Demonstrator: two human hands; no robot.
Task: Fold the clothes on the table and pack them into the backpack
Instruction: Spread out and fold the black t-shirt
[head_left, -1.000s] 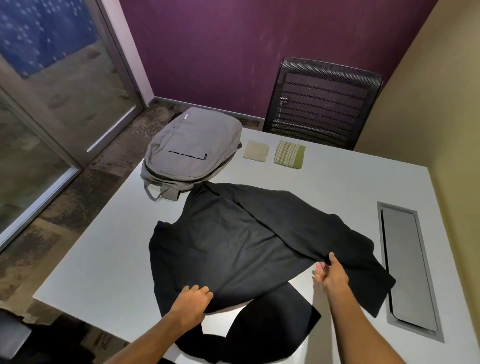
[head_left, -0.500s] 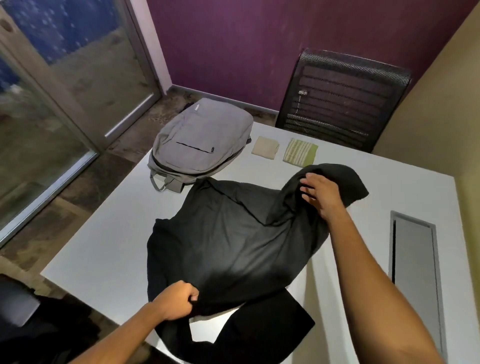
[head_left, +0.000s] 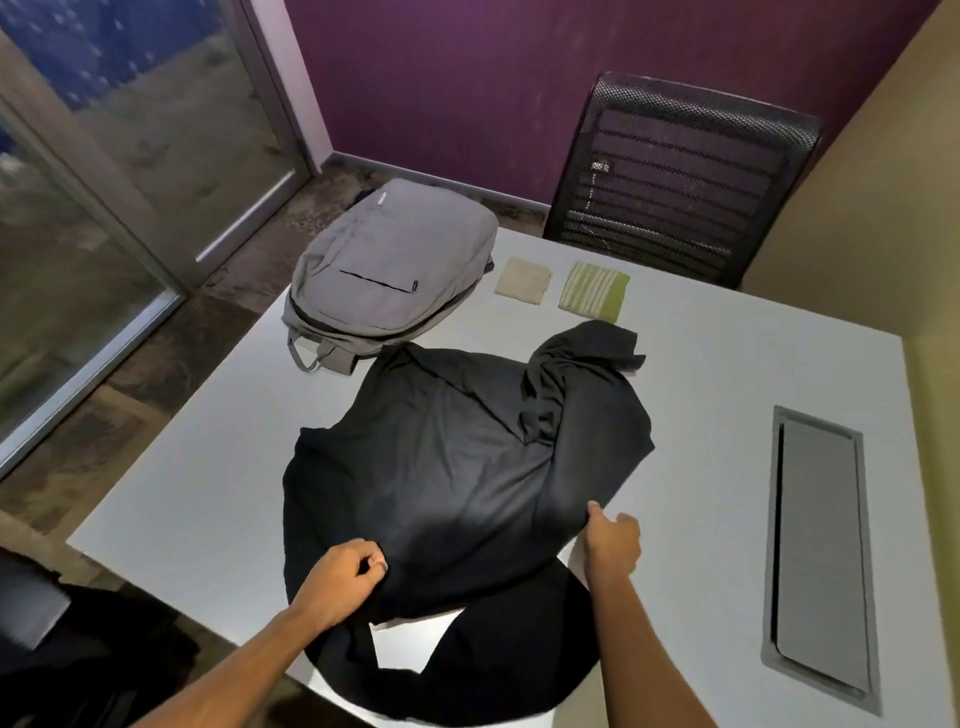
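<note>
A black garment (head_left: 457, 467) lies spread over the near middle of the white table (head_left: 727, 374), with its near part draped over the table's near edge. The left hand (head_left: 345, 577) has its fingers curled, pinching a fold of the cloth at the garment's near-left side. The right hand (head_left: 613, 543) sits at the garment's near-right edge; the thumb lies against the fabric, but whether the fingers clasp it cannot be told. A bunched sleeve or corner of the garment is folded over at the far right, ending just short of a green striped folded cloth (head_left: 595, 292). Beside that, to the left, lies a beige folded cloth (head_left: 523, 279), and left again the grey backpack (head_left: 389, 275) lies flat at the table's far-left corner, its near end touching or just beside the garment's far edge. Bare tabletop lies left of the garment and to its right, up to a grey recessed panel (head_left: 821, 545) near the right edge. A black mesh chair (head_left: 680, 176) stands beyond the far edge. The garment's near hem is dark and hard to make out.
</note>
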